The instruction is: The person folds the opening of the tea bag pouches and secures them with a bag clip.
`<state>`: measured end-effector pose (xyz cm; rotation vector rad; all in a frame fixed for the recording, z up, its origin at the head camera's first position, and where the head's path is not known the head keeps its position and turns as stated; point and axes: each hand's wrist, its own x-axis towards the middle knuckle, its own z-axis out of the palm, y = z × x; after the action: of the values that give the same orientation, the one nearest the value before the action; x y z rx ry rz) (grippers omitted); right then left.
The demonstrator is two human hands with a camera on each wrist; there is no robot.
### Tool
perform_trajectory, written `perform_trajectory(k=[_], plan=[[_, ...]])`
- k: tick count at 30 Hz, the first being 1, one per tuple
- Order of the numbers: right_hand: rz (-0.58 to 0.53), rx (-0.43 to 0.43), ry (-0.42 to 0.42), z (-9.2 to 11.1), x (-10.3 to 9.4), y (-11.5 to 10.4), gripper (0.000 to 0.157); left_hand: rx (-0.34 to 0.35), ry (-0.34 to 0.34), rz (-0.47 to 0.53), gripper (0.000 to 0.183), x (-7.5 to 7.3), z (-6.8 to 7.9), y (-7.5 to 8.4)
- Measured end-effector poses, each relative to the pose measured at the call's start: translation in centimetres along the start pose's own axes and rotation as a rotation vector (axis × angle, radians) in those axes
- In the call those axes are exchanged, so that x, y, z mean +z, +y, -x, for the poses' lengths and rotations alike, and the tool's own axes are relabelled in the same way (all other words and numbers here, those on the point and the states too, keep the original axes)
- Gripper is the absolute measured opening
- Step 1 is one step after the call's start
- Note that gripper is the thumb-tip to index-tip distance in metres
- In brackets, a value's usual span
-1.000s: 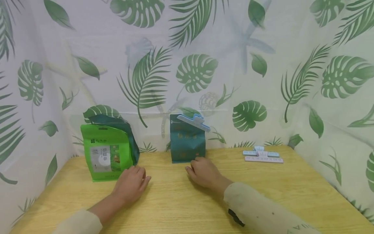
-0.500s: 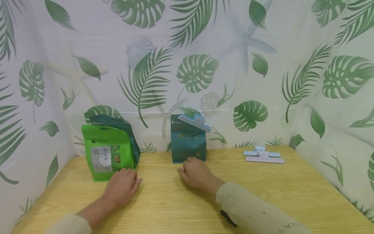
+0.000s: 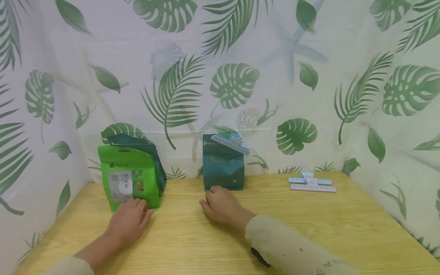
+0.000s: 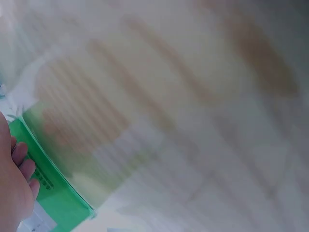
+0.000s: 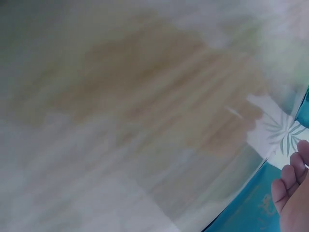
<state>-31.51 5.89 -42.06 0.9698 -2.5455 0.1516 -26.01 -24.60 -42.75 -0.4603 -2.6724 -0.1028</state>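
Note:
In the head view, my left hand (image 3: pixel 127 221) is low in front of a bright green pouch (image 3: pixel 148 162) with a grey label. Its fingers are loosely curled and hold nothing. A dark green pouch (image 3: pixel 160 164) stands partly hidden behind the bright one. My right hand (image 3: pixel 221 206), also loosely curled and holding nothing, is just in front of a teal pouch (image 3: pixel 223 172). Across that pouch's top right corner sits a blue bag clip (image 3: pixel 231 143), slanted. The left wrist view has the bright pouch (image 4: pixel 72 210) beside the fingers; in the right wrist view the teal pouch (image 5: pixel 251 203) is near the fingertips.
On the right of the wooden table (image 3: pixel 343 229) lie a pink bag clip (image 3: pixel 314 188) and a light blue bag clip (image 3: pixel 324 182), close together. A leaf-patterned cloth (image 3: pixel 261 38) stands behind and at both sides of the table.
Both hands have slid to the left along the table. My left hand now covers part of the bright green pouch's lower front. The pouches and clips have stayed in place.

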Motion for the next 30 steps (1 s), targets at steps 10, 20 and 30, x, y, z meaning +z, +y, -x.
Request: perform_trajectory(k=[10,20,30], plan=[[0.024,-0.021,-0.043,-1.3,0.4,-1.7,0.031,-0.026,0.004,-0.009,0.023,-0.8,1.2,-1.9],[0.118,-0.08,-0.089,-2.8,0.8,-4.1,0.034,-0.046,0.037,-0.025,0.023,-0.9,2.3,-4.3],[0.106,-0.088,-0.154,-4.6,1.1,-7.4,0.035,-0.12,0.035,-0.074,0.026,-1.4,3.0,-6.7]])
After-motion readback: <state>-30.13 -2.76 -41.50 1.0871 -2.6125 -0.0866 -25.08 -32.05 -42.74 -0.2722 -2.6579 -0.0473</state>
